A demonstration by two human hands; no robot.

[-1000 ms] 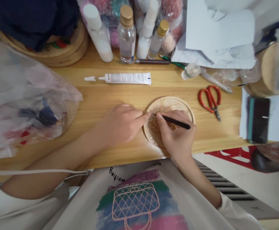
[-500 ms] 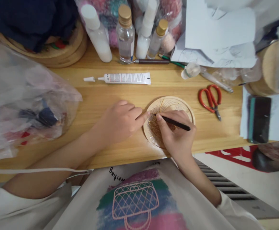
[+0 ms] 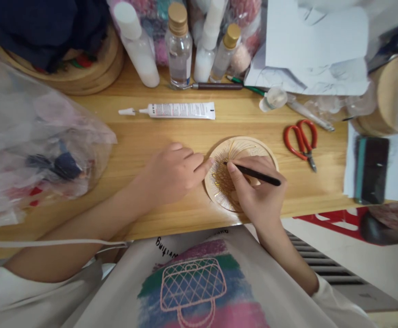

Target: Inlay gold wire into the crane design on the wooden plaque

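A round pale wooden disc [image 3: 209,182] with a raised rim lies near the table's front edge. Fine gold wire lines form a pattern across its face. My right hand [image 3: 262,191] pinches slim black tweezers [image 3: 258,176], their tip down over the wire pattern and their back end pointing right. Resting on the table to the left, my left hand [image 3: 174,173] has its index finger stretched onto the disc's left edge. Its other fingers are loosely bent and hold nothing. Part of the disc is hidden under my right hand.
A white glue tube [image 3: 181,110] lies behind the disc, its cap end left. Red-handled pliers [image 3: 301,141] are to the right, near a phone [image 3: 373,171]. Several bottles [image 3: 179,50] line the back. A clear plastic bag [image 3: 48,136] covers the left side.
My right hand and the tweezers have shifted slightly right, showing more of the gold wire pattern. My left hand stays in place on the disc's edge.
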